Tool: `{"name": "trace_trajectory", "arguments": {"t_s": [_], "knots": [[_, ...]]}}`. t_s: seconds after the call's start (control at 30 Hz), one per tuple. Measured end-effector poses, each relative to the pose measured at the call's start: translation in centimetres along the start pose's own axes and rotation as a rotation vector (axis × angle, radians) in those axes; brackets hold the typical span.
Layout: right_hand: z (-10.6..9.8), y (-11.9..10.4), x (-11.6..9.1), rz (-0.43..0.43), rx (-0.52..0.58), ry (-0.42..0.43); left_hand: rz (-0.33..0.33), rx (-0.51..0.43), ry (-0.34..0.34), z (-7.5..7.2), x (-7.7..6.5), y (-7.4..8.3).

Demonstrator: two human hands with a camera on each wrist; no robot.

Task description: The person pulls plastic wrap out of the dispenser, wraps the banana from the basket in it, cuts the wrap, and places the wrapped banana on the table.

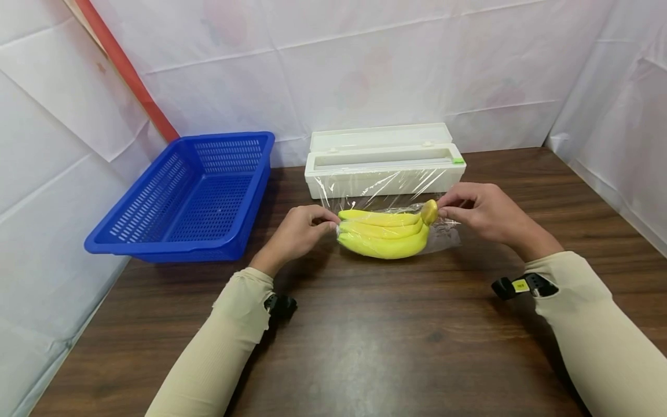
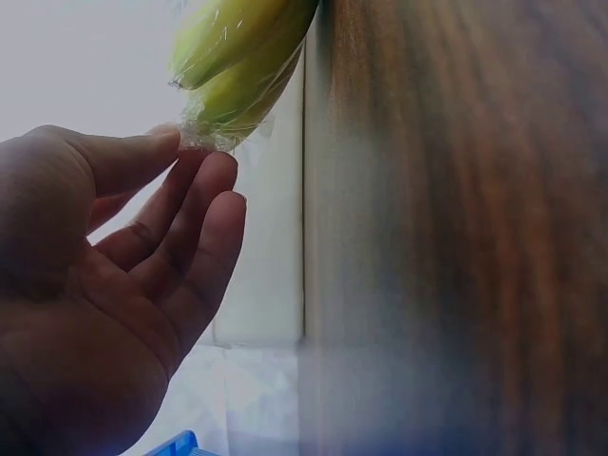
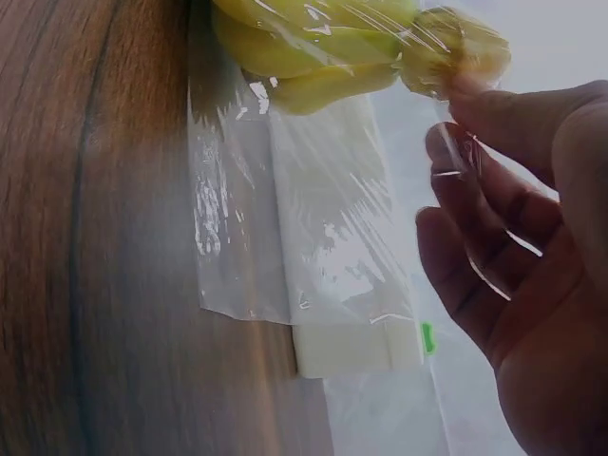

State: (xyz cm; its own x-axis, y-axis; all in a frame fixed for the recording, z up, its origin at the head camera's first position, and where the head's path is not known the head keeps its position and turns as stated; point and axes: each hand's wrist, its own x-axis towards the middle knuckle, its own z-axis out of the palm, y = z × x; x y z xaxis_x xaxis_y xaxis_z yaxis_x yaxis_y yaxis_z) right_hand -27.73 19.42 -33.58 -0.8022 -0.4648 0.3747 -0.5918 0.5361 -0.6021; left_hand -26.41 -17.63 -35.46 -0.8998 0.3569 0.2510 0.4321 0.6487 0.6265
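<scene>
A bunch of yellow bananas point(image 1: 383, 240) lies on the table in front of a white box, with clear plastic wrap point(image 3: 247, 228) over it. The film stretches back to the box in the head view. At the banana tips my left hand point(image 1: 299, 231) pinches bunched film between thumb and fingers; the left wrist view shows this hand point(image 2: 123, 237) with its other fingers slightly bent. Beside the golden-brown stem point(image 1: 429, 212), my right hand point(image 1: 487, 214) pinches the film. Loose film hangs near that hand point(image 3: 532, 218) in the right wrist view.
The white wrap dispenser box point(image 1: 385, 184) stands at the back with its lid point(image 1: 380, 138) raised and a green piece point(image 1: 458, 161) at its right end. A blue slotted basket point(image 1: 182, 249) is at the left. White sheets point(image 1: 365, 58) enclose the brown wooden table point(image 1: 375, 341).
</scene>
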Motion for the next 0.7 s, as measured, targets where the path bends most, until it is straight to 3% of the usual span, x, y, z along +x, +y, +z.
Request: {"name": "trace_trajectory", "arguments": {"t_s": [0.13,0.4,0.57,0.7], "knots": [[0.06,0.25,0.06,-0.028,-0.003,0.011,0.007,-0.003,-0.003,0.01,-0.01,0.00],[-0.10,0.39,-0.04,-0.002,0.031,-0.057,0.000,-0.006,-0.005,0.14,-0.01,-0.06],[0.02,0.44,-0.06,0.059,0.176,-0.088,-0.001,-0.015,-0.010,0.15,0.00,-0.05],[0.34,0.63,-0.10,0.157,0.328,-0.061,-0.006,-0.018,-0.038,0.19,-0.03,0.09]]}}
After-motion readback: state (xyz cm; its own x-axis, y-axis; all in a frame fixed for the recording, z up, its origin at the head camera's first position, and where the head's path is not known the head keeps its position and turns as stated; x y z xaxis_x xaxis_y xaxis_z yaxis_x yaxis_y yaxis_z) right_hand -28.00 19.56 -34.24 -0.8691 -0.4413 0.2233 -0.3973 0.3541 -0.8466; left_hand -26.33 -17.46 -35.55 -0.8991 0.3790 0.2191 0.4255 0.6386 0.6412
